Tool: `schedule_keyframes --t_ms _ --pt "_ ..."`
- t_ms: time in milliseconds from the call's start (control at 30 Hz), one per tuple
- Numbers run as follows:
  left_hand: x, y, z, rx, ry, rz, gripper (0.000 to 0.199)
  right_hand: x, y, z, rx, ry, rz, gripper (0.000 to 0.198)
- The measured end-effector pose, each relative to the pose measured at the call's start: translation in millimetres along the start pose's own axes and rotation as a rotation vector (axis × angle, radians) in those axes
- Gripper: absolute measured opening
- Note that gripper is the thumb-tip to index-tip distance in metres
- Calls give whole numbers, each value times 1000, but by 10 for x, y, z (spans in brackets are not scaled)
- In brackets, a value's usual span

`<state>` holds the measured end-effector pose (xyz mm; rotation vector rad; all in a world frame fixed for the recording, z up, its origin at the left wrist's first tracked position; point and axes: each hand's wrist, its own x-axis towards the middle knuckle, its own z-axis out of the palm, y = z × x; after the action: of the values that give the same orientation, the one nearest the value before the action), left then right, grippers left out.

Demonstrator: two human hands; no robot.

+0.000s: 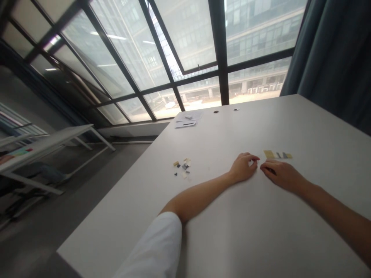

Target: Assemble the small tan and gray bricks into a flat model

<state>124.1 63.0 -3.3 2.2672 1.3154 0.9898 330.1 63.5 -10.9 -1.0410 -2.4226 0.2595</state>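
Observation:
My left hand (244, 166) rests on the white table with thumb and index finger pinched together. A tiny pale bit shows at its fingertips, too small to name. Facing it with a narrow gap between, my right hand (279, 173) has its fingers curled and pressed together; whatever they may hold is hidden. Just beyond the right hand lies a flat row of small pieces, with a yellow block (268, 154) at its left end and grey and yellow parts (284, 155) to the right. Farther left is a loose scatter of small yellow, white, grey and black pieces (184, 166).
White papers (186, 124) lie near the table's far left corner. Two small round fittings, one a dark disc (216, 112), sit by the far edge. Tall windows stand behind the table (139, 216), a dark curtain (324, 61) at right. Another table (58, 141) stands left.

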Motion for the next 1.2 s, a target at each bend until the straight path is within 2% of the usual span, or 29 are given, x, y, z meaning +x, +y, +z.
schedule_keyframes --t_ms 133,233,300,400,533,600,667,767,900,1200 --pt "93 -3 -221 -55 8 -57 23 -12 33 33 3 2 10 26" --pt "124 -46 -537 -25 16 -38 24 -24 57 51 1 -9 24 26" --pt "102 -125 -825 35 12 -21 24 -30 72 61 -2 -8 28 26" --pt "5 -324 -1349 176 62 -69 24 -31 88 81 -11 1 34 26" --pt "-224 -657 -2032 370 129 -236 21 -17 85 101 -15 14 64 26" --pt "-376 -820 -2283 480 124 -325 23 -11 80 105 -14 28 75 25" --pt "-541 -970 -2453 579 61 -435 24 -7 76 104 -11 39 79 23" --pt "-773 -1163 -2579 603 0 -519 25 -8 75 95 -6 34 79 22" --pt "-974 -1354 -2615 590 -70 -603 23 -15 83 85 -11 22 86 22" --pt "-1045 -1540 -2542 555 -119 -661 23 -11 82 87 13 24 103 21"
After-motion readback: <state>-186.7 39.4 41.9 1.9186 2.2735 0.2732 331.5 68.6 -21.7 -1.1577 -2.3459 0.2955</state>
